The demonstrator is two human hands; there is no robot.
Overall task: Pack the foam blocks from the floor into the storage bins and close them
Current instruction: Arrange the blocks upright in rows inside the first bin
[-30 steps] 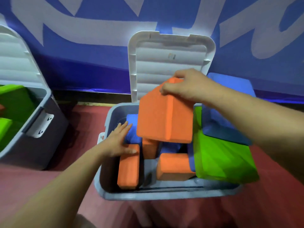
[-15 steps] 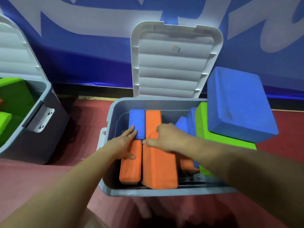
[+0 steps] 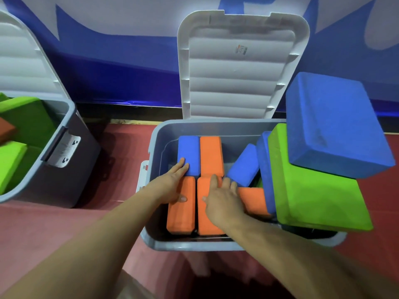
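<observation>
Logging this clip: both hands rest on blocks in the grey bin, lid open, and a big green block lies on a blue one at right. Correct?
Reversed: the head view shows the blue block lying on the green block. The left hand and right hand rest on blocks in the bin, lid open.

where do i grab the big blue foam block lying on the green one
Probably grip the large blue rectangular foam block by its opposite side faces, one hand each, from above: it lies broad face up, tilted on the large green foam block, sides exposed, and looks too wide for one hand.
</observation>
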